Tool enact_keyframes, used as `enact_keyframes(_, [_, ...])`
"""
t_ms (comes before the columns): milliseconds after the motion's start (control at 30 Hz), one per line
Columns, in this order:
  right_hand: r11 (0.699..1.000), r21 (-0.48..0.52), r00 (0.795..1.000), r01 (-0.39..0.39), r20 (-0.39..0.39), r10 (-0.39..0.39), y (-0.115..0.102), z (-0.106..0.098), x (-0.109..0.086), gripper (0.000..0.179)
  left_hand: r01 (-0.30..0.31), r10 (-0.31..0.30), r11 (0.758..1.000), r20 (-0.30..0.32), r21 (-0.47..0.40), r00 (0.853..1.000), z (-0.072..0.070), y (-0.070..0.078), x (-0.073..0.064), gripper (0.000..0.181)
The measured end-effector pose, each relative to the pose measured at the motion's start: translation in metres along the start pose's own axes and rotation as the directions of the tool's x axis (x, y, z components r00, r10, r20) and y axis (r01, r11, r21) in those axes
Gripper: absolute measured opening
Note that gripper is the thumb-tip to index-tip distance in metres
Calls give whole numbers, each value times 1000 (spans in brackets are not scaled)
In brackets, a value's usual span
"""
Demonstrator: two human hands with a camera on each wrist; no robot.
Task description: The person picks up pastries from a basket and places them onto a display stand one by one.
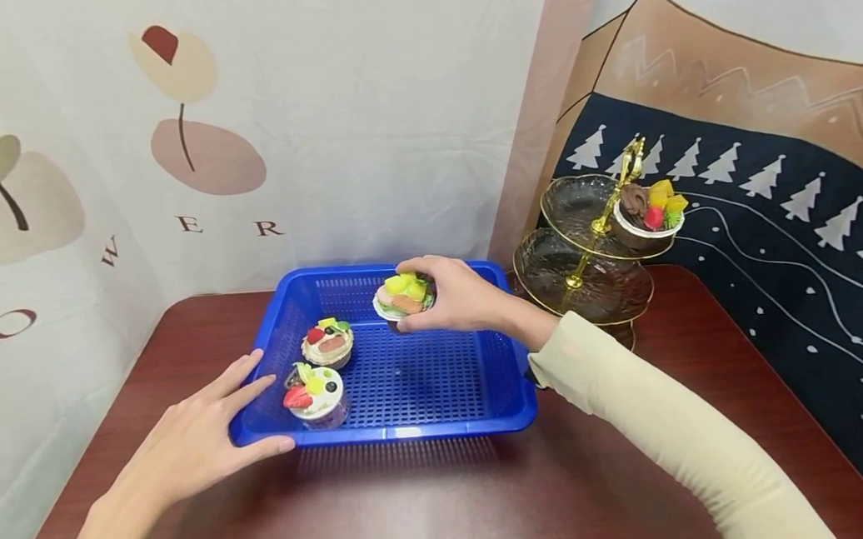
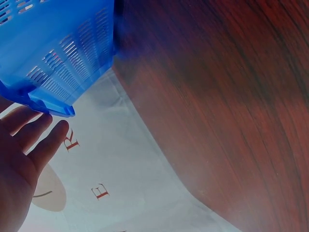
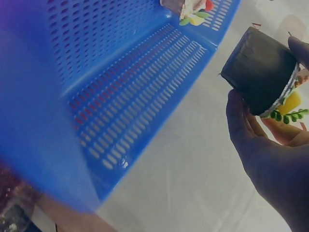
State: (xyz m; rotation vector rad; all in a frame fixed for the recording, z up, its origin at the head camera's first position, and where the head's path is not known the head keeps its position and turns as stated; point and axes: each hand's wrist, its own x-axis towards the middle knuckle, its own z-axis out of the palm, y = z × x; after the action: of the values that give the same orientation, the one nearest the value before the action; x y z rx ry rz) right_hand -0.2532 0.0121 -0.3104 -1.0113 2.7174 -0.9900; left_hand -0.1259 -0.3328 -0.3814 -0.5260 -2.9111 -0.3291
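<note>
My right hand (image 1: 451, 293) holds a toy cupcake (image 1: 403, 295) with yellow fruit on top, above the blue basket (image 1: 413, 431). In the right wrist view the cupcake's dark cup (image 3: 260, 67) is pinched between thumb and fingers, clear of the basket floor. My left hand (image 1: 195, 436) lies at the basket's left rim with its fingers spread, and the left wrist view shows fingertips (image 2: 46, 118) against the rim's edge. Inside the basket, at the left, stand a cream-topped cupcake (image 1: 327, 344) and a white-topped cupcake (image 1: 318, 394) with a strawberry piece.
Right of the basket stands a tiered stand (image 1: 583, 292) of dark glass plates with a gold handle. A chocolate cupcake (image 1: 649, 214) with fruit sits on its top plate. Printed cloth (image 1: 361, 124) hangs behind the reddish-brown table (image 1: 403, 514).
</note>
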Motion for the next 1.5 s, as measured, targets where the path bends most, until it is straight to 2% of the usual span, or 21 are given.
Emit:
enact_keyframes(267, [998,-19,992,53,-116,-54,1,-24,-27,74,-1,1,1000,-3,1,1000,0,0,1,91])
enact_keyframes(500, [997,-7,982,71,-173,-72,-3,-43,-44,75,-3,3,1000,-3,-9,1000,-1,1,1,90])
enact_keyframes(767, [994,-57,956,92,-275,-104,1,-68,-59,75,-2,2,1000,-14,-7,1000,-2,1,2,90])
enact_keyframes(1167, [985,-157,900,-72,-436,-4,4,-122,-82,71,-8,8,1000,-4,-3,1000,-4,2,1,89])
enact_keyframes(1367, [973,-176,861,-153,-506,44,7,-133,-88,71,-3,3,1000,3,-3,1000,-3,1,0,89])
enact_keyframes(1500, [965,-187,843,-183,-535,56,9,-135,-91,70,0,0,1000,6,-7,1000,-2,1,0,90])
